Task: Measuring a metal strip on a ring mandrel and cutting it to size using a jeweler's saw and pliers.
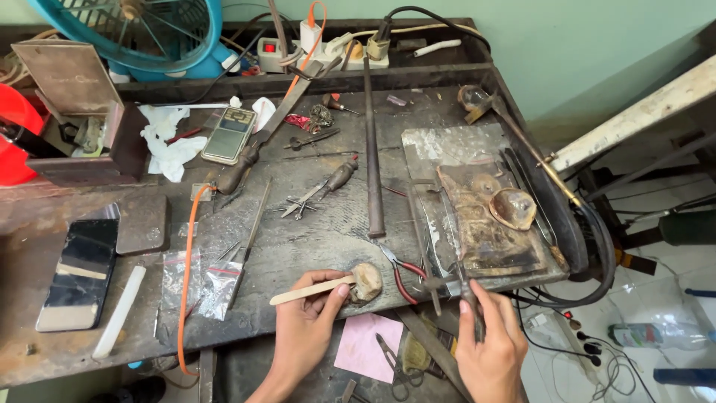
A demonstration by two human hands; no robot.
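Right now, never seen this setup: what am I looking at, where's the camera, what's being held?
This is one picture from a camera worn on a person's head, looking down at their own two bare hands over a dark, worn workbench. No machine is involved.

The left hand pinches a flat pale stick against a small rounded lump at the bench's front edge. The right hand grips a slim dark metal tool, tweezers or pliers; I cannot tell which.

Nearby lie red-handled pliers, a long dark metal bar, a scorched board with a shallow dish, a phone, small plastic bags, a pocket scale and crumpled white tissue. A blue fan and a power strip stand at the back.
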